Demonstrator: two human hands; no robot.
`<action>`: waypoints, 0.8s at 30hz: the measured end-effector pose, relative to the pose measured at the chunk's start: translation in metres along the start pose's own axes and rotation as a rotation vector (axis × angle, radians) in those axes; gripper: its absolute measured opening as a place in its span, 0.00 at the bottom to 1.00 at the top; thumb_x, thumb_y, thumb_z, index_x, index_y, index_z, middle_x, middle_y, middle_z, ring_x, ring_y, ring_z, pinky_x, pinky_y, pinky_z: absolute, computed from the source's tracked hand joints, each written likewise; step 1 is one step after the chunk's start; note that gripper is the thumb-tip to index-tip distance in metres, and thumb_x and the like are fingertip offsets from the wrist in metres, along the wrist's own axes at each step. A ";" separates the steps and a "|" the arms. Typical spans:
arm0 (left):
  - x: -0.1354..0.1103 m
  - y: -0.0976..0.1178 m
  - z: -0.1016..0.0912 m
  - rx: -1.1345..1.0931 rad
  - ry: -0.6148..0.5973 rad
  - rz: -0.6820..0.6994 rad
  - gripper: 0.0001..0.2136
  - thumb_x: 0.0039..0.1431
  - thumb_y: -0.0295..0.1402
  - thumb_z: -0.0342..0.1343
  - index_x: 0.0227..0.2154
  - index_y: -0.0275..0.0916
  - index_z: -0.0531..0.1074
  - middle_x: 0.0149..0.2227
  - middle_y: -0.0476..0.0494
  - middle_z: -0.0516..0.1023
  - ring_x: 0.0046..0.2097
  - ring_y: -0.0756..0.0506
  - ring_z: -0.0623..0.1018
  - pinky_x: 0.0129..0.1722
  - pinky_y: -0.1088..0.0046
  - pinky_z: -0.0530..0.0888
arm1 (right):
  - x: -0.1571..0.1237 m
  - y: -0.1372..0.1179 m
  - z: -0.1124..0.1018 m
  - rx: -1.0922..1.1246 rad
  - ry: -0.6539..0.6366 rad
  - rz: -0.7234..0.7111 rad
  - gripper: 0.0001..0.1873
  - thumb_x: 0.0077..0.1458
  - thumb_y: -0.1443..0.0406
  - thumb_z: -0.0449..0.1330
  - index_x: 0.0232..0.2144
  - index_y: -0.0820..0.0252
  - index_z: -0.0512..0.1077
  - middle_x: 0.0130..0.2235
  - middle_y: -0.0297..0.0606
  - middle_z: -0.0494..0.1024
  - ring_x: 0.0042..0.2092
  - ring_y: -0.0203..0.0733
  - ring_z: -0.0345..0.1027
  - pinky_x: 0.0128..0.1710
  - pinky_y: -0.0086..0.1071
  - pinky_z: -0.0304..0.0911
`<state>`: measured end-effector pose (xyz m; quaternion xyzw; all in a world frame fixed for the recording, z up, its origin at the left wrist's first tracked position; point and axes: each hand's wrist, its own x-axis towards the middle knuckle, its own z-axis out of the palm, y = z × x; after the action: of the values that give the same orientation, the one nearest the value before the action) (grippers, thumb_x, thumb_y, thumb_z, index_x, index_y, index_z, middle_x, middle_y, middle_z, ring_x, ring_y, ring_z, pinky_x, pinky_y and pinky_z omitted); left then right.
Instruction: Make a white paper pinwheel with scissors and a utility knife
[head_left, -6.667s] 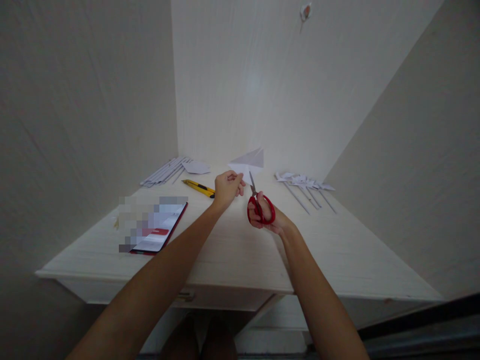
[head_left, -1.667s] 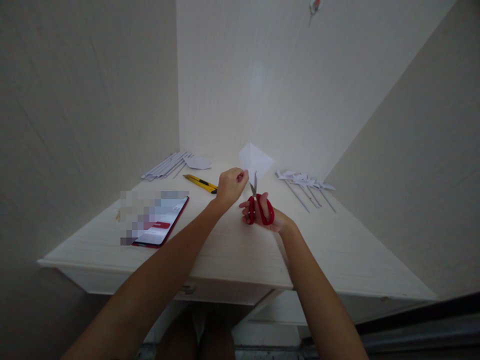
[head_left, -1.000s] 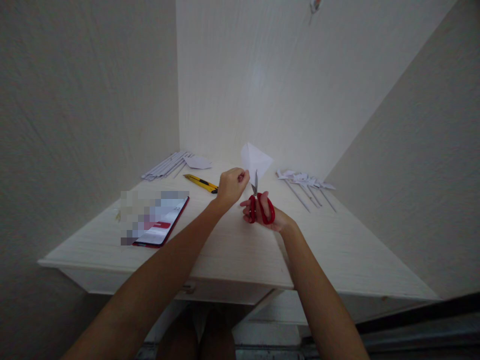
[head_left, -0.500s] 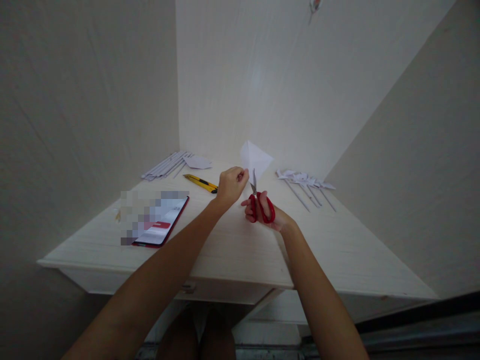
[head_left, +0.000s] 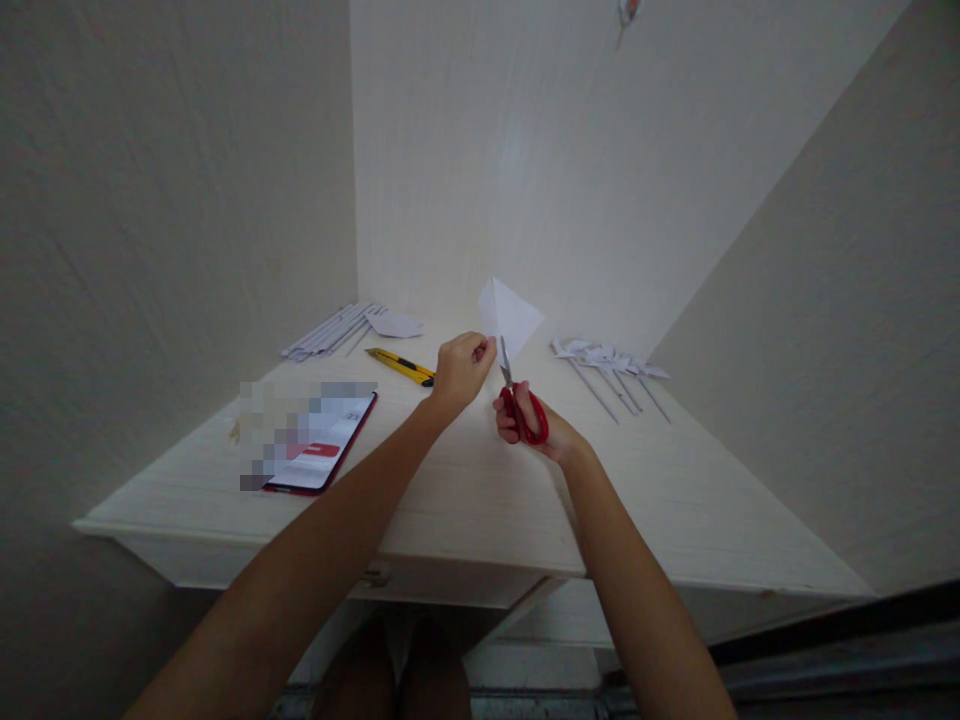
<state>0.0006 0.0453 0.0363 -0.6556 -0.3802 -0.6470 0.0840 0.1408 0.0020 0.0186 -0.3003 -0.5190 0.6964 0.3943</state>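
My left hand pinches the left side of a white sheet of paper, which is held up above the table with a crease running down from its top corner. In my right hand are red-handled scissors, with fingers through the loops. The scissor blades point up at the lower edge of the paper, just right of my left fingertips. Whether the blades have paper between them is hard to make out.
A yellow utility knife lies left of my left hand. Rolled paper sticks and a folded paper piece lie at the back left. Paper pinwheels on sticks rest at the right. A phone lies front left on the white table.
The scissor blades have drawn closer together and tilted slightly left. My right fingers have curled in around the handles. My left hand and the paper stay nearly in place.
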 end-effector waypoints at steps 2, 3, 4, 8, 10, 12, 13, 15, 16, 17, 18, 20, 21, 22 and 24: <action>0.000 0.001 0.000 -0.008 0.006 0.010 0.14 0.54 0.31 0.49 0.15 0.36 0.59 0.16 0.54 0.58 0.20 0.54 0.59 0.22 0.77 0.57 | 0.000 0.000 0.000 0.003 0.000 0.000 0.21 0.45 0.49 0.58 0.25 0.61 0.59 0.25 0.29 0.59 0.21 0.26 0.48 0.18 0.24 0.41; 0.000 0.001 0.000 -0.012 0.008 0.014 0.14 0.54 0.31 0.49 0.15 0.36 0.59 0.16 0.54 0.58 0.20 0.55 0.59 0.22 0.77 0.57 | 0.000 0.000 -0.001 0.005 0.001 0.000 0.21 0.45 0.49 0.58 0.25 0.61 0.59 0.25 0.29 0.59 0.21 0.26 0.48 0.18 0.23 0.41; 0.000 0.001 0.000 -0.016 0.009 0.018 0.14 0.54 0.31 0.49 0.15 0.36 0.59 0.16 0.54 0.59 0.20 0.55 0.59 0.22 0.77 0.57 | 0.000 0.000 -0.001 0.005 0.001 0.002 0.21 0.45 0.49 0.57 0.25 0.61 0.59 0.24 0.29 0.59 0.21 0.26 0.48 0.18 0.23 0.41; 0.000 0.001 0.001 -0.027 0.014 0.023 0.13 0.54 0.30 0.49 0.15 0.36 0.60 0.16 0.54 0.59 0.20 0.55 0.60 0.22 0.77 0.57 | 0.000 0.001 -0.001 -0.010 0.010 -0.004 0.21 0.46 0.49 0.56 0.25 0.61 0.60 0.25 0.30 0.59 0.21 0.26 0.47 0.18 0.23 0.41; 0.000 0.001 0.001 -0.027 0.016 0.025 0.13 0.54 0.30 0.49 0.15 0.36 0.60 0.16 0.54 0.59 0.20 0.55 0.60 0.22 0.77 0.57 | 0.000 0.001 0.000 -0.018 0.000 -0.006 0.21 0.46 0.48 0.56 0.25 0.61 0.60 0.24 0.29 0.59 0.21 0.26 0.47 0.17 0.23 0.41; 0.000 0.001 0.000 -0.027 0.016 0.028 0.14 0.55 0.30 0.49 0.15 0.36 0.60 0.16 0.54 0.60 0.20 0.54 0.60 0.22 0.77 0.58 | 0.000 0.000 0.001 -0.030 -0.010 -0.005 0.22 0.46 0.48 0.56 0.25 0.60 0.59 0.22 0.28 0.57 0.21 0.26 0.46 0.17 0.23 0.41; 0.000 0.002 0.000 -0.026 0.017 0.028 0.13 0.55 0.30 0.49 0.15 0.36 0.60 0.17 0.53 0.60 0.20 0.54 0.60 0.22 0.77 0.58 | 0.000 0.000 0.001 -0.036 -0.010 -0.005 0.22 0.46 0.47 0.56 0.25 0.60 0.59 0.22 0.27 0.57 0.21 0.26 0.46 0.17 0.23 0.40; 0.000 0.002 0.000 -0.025 0.019 0.029 0.14 0.55 0.30 0.49 0.15 0.36 0.60 0.17 0.53 0.60 0.20 0.54 0.60 0.22 0.77 0.58 | -0.001 -0.002 0.002 -0.048 -0.004 -0.007 0.23 0.45 0.46 0.56 0.25 0.60 0.58 0.21 0.27 0.56 0.20 0.26 0.45 0.17 0.23 0.40; 0.000 0.002 -0.001 -0.024 0.019 0.032 0.14 0.55 0.30 0.49 0.15 0.36 0.60 0.16 0.53 0.60 0.20 0.54 0.60 0.22 0.77 0.58 | -0.001 -0.002 0.003 -0.055 0.001 -0.004 0.23 0.45 0.46 0.56 0.24 0.60 0.58 0.21 0.26 0.55 0.20 0.26 0.45 0.17 0.23 0.39; 0.000 0.002 -0.001 -0.022 0.020 0.034 0.14 0.54 0.30 0.49 0.15 0.36 0.60 0.16 0.53 0.60 0.20 0.54 0.60 0.22 0.77 0.58 | -0.001 -0.003 0.004 -0.059 0.005 0.001 0.23 0.44 0.46 0.55 0.24 0.60 0.58 0.20 0.26 0.55 0.20 0.26 0.44 0.17 0.23 0.39; 0.000 0.002 -0.001 -0.020 0.021 0.037 0.14 0.54 0.30 0.49 0.15 0.36 0.59 0.16 0.53 0.60 0.20 0.54 0.60 0.22 0.77 0.58 | -0.002 -0.003 0.004 -0.062 0.008 0.003 0.23 0.44 0.46 0.55 0.24 0.60 0.58 0.20 0.26 0.56 0.20 0.26 0.44 0.17 0.24 0.39; 0.000 0.002 0.000 -0.019 0.025 0.040 0.14 0.55 0.30 0.49 0.15 0.36 0.59 0.16 0.54 0.59 0.20 0.54 0.60 0.22 0.77 0.58 | -0.002 -0.003 0.005 -0.065 0.004 0.005 0.24 0.44 0.45 0.55 0.24 0.60 0.58 0.20 0.26 0.56 0.19 0.26 0.44 0.17 0.24 0.38; 0.000 0.002 0.000 -0.020 0.027 0.041 0.14 0.55 0.30 0.49 0.15 0.37 0.59 0.16 0.54 0.59 0.20 0.54 0.60 0.22 0.77 0.58 | -0.002 -0.003 0.005 -0.067 -0.003 0.004 0.24 0.44 0.45 0.55 0.24 0.60 0.58 0.20 0.26 0.56 0.19 0.26 0.44 0.17 0.24 0.38; 0.000 0.002 0.000 -0.020 0.028 0.041 0.14 0.55 0.30 0.49 0.15 0.37 0.59 0.16 0.54 0.59 0.20 0.54 0.60 0.22 0.77 0.58 | -0.002 -0.003 0.005 -0.068 -0.013 0.003 0.24 0.45 0.45 0.54 0.24 0.60 0.58 0.20 0.26 0.56 0.19 0.26 0.44 0.17 0.24 0.38; 0.000 0.001 0.001 -0.020 0.031 0.044 0.14 0.55 0.30 0.49 0.15 0.37 0.60 0.16 0.53 0.60 0.20 0.54 0.60 0.22 0.77 0.58 | -0.002 -0.003 0.004 -0.071 -0.030 0.003 0.23 0.46 0.45 0.54 0.24 0.60 0.57 0.20 0.26 0.55 0.19 0.26 0.44 0.17 0.24 0.38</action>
<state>0.0017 0.0452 0.0366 -0.6547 -0.3578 -0.6587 0.0976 0.1388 -0.0011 0.0223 -0.3044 -0.5488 0.6824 0.3747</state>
